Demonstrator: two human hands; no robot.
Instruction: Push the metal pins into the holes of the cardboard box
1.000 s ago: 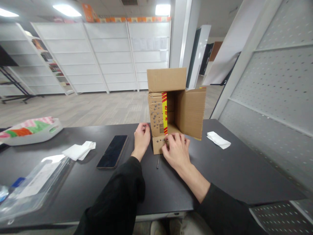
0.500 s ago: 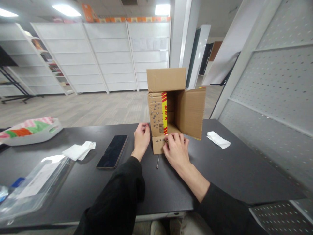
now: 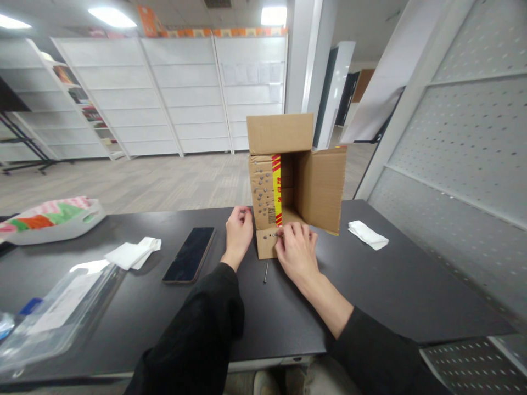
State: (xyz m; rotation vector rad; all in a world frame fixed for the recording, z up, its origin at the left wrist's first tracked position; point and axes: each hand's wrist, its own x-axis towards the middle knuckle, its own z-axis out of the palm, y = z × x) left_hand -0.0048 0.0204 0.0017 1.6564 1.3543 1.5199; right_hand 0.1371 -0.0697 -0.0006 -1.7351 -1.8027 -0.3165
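Note:
A cardboard box [image 3: 262, 216] stands on its side with its open mouth facing me. Small grey round metal heads dot its left flap, which carries red-and-yellow tape [image 3: 276, 186]. More heads and a dark hole show on the bottom flap [image 3: 265, 249]. My right hand [image 3: 298, 249] is at that flap, thumb and fingers pinched at its upper edge; whatever they grip is too small to name. Beside the box's left side, my left hand [image 3: 237, 233] is closed with curled fingers, its contents hidden. A thin metal rod with a small head [image 3: 265, 272] lies below the flap.
On the black table [image 3: 263, 323], a phone [image 3: 189, 255] lies left of my left hand. Further left are folded tissues [image 3: 134, 253], a clear plastic case [image 3: 61, 307] and a white basket with colourful cloth [image 3: 88, 225]. Another tissue [image 3: 368, 235] lies right, near a perforated panel [image 3: 465, 137].
The fingers of my right hand have shifted very slightly at the bottom flap. My left hand, the box and the things on the table stay in place.

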